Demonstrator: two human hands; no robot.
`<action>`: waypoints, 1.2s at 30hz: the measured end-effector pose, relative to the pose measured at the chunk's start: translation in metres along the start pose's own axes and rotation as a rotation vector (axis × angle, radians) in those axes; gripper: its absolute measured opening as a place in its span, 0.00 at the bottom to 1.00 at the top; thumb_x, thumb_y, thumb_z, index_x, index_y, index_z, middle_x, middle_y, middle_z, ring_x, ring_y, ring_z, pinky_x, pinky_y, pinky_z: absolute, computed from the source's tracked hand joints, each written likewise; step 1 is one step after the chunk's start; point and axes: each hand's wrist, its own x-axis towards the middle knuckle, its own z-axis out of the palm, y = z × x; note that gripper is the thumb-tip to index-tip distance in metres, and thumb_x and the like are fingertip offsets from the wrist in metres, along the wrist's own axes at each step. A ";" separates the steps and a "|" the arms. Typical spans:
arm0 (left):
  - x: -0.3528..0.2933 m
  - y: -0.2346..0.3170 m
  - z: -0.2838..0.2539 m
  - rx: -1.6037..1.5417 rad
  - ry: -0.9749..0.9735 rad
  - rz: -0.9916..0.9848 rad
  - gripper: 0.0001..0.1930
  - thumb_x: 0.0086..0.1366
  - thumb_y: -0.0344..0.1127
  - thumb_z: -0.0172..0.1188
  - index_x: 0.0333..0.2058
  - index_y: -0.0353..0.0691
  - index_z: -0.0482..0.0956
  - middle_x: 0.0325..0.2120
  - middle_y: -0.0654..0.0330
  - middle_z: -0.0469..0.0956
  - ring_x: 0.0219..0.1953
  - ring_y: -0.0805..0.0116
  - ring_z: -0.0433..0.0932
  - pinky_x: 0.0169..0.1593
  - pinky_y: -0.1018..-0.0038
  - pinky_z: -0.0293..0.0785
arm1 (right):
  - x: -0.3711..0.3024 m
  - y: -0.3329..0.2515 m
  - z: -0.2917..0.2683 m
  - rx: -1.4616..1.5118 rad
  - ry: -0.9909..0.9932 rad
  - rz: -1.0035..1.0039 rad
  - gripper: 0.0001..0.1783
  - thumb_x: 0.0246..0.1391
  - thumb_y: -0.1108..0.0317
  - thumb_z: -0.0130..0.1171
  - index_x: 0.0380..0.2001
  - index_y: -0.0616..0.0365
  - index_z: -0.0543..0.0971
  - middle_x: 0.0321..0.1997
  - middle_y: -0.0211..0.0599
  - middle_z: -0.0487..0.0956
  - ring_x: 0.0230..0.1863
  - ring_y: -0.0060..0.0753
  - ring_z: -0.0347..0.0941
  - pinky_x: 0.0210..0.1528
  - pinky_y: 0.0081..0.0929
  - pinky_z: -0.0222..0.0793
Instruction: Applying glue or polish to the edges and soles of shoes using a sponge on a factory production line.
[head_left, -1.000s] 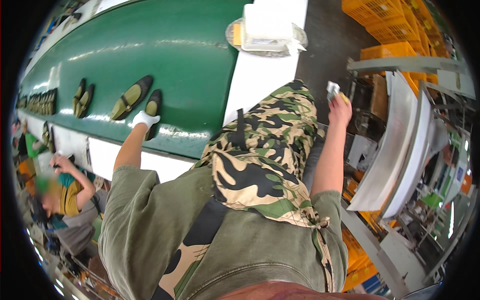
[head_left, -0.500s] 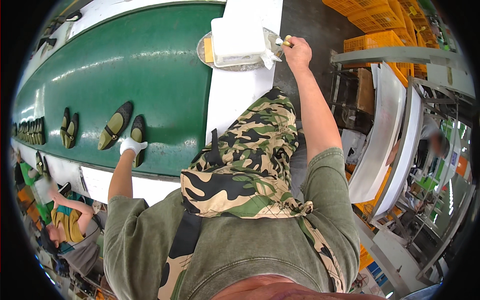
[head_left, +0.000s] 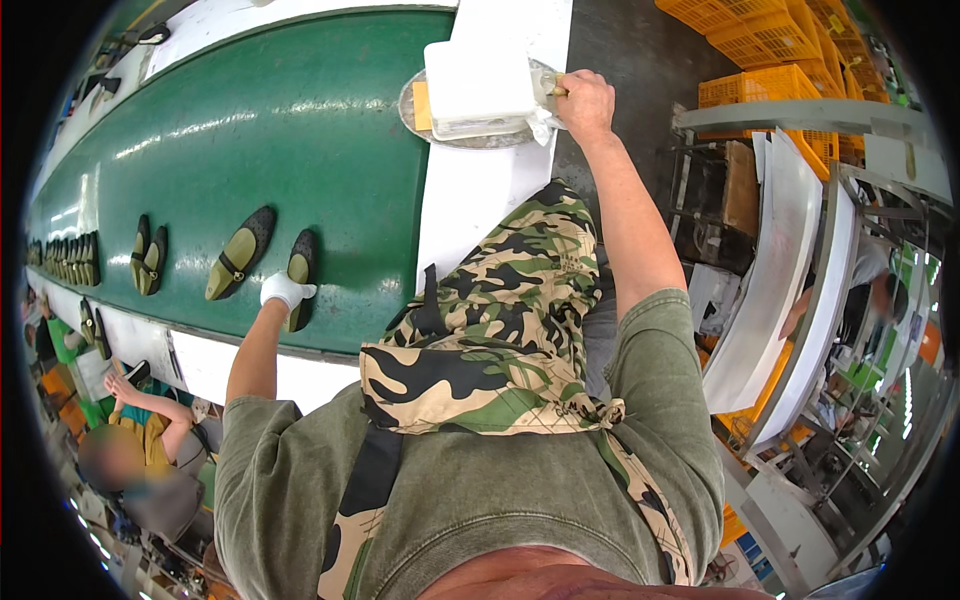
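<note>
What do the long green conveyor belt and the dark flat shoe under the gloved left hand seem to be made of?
Long green conveyor belt: likely smooth rubber or plastic; it shows glossy light streaks. Dark flat shoe touched by the white-gloved left hand: matte dark outside, olive insole; leather or synthetic, cannot tell.

Your left hand [head_left: 284, 290] rests on the shoe [head_left: 299, 278] at the near edge of the conveyor belt [head_left: 300, 130]. A second shoe [head_left: 240, 252] lies just left of it, with a pair [head_left: 151, 260] farther left. Your right hand [head_left: 586, 100] sits at the belt's far right corner, against the tub [head_left: 480, 88] on the round tray [head_left: 500, 138].
</note>
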 end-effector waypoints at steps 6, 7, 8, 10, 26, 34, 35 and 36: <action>0.004 0.035 -0.015 -1.163 -0.271 0.160 0.29 0.52 0.43 0.75 0.49 0.30 0.79 0.42 0.54 0.82 0.44 0.59 0.81 0.53 0.63 0.74 | -0.001 0.000 -0.017 -0.172 -0.181 -0.082 0.07 0.44 0.66 0.64 0.30 0.47 0.85 0.38 0.33 0.81 0.44 0.41 0.76 0.48 0.42 0.68; 0.007 0.043 -0.016 -1.353 -0.318 0.221 0.30 0.55 0.42 0.73 0.53 0.32 0.75 0.46 0.55 0.81 0.48 0.59 0.79 0.56 0.62 0.71 | -0.002 -0.002 -0.017 -0.173 -0.178 -0.080 0.07 0.44 0.66 0.64 0.30 0.47 0.85 0.38 0.33 0.81 0.44 0.41 0.76 0.48 0.42 0.68; 0.004 0.056 -0.024 -1.511 -0.382 0.296 0.30 0.58 0.43 0.71 0.54 0.32 0.74 0.48 0.54 0.79 0.51 0.59 0.78 0.58 0.62 0.70 | -0.003 -0.002 -0.016 -0.076 -0.164 0.081 0.08 0.44 0.64 0.65 0.31 0.48 0.85 0.38 0.33 0.82 0.45 0.42 0.77 0.48 0.42 0.69; -0.017 0.091 -0.044 -1.800 -0.527 0.509 0.30 0.65 0.46 0.63 0.59 0.33 0.68 0.54 0.47 0.75 0.58 0.53 0.74 0.65 0.58 0.65 | -0.002 0.004 -0.015 0.020 -0.144 0.242 0.09 0.45 0.62 0.65 0.31 0.49 0.85 0.38 0.34 0.83 0.45 0.42 0.78 0.49 0.41 0.71; -0.111 0.234 -0.119 -1.244 0.306 1.464 0.37 0.54 0.27 0.72 0.61 0.37 0.65 0.62 0.48 0.68 0.65 0.55 0.67 0.68 0.57 0.62 | -0.084 -0.060 -0.112 1.635 0.061 0.770 0.10 0.49 0.71 0.70 0.32 0.55 0.78 0.33 0.29 0.80 0.33 0.20 0.75 0.36 0.21 0.69; -0.211 0.246 -0.164 -0.277 0.663 1.775 0.42 0.57 0.38 0.73 0.66 0.37 0.60 0.64 0.52 0.66 0.64 0.59 0.67 0.66 0.65 0.63 | -0.101 -0.126 -0.152 1.667 0.267 0.453 0.12 0.47 0.78 0.71 0.33 0.62 0.76 0.33 0.31 0.79 0.33 0.20 0.73 0.38 0.20 0.71; -0.222 0.247 -0.148 -0.753 0.466 1.572 0.41 0.57 0.38 0.73 0.65 0.37 0.62 0.62 0.52 0.67 0.62 0.59 0.70 0.65 0.66 0.65 | -0.102 -0.128 -0.154 1.637 0.264 0.449 0.11 0.48 0.78 0.70 0.33 0.60 0.76 0.33 0.30 0.79 0.34 0.19 0.73 0.39 0.20 0.71; -0.227 0.247 -0.146 -0.742 0.525 1.613 0.38 0.57 0.39 0.73 0.64 0.38 0.66 0.60 0.51 0.70 0.62 0.57 0.70 0.65 0.65 0.65 | -0.103 -0.130 -0.155 1.608 0.261 0.445 0.10 0.49 0.77 0.69 0.33 0.59 0.76 0.34 0.29 0.79 0.34 0.19 0.73 0.39 0.20 0.70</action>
